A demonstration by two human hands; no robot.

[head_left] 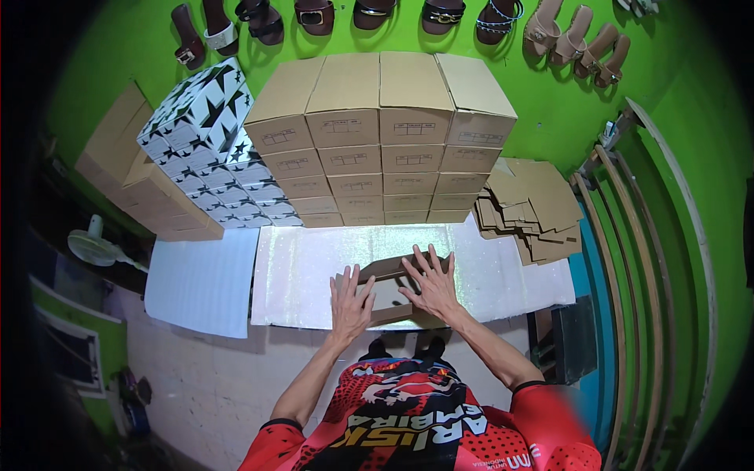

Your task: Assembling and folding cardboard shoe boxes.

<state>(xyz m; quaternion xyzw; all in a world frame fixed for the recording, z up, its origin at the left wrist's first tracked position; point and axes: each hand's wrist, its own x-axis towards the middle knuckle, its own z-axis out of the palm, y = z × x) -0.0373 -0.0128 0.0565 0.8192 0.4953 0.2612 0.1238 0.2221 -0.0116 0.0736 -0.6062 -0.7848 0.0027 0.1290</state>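
A partly folded brown cardboard box [386,297] sits near the front edge of the shiny white table, its inside showing and a darker flap raised along its far side. My left hand [353,304] rests at the box's left end with the fingers stretched forward. Over the right end lies my right hand [430,289], its fingers spread wide across the flap and side. Both hands touch the cardboard, and neither is closed round it. My palms and fingers cover the box's ends in part.
Brown boxes [345,129] stand stacked at the table's back, with white star-patterned boxes [196,118] to their left. Flat cardboard pieces [538,206] are piled at the right. Sandals [314,17] hang on the green wall. A fan [93,243] stands left; wooden rails [628,259] rise right.
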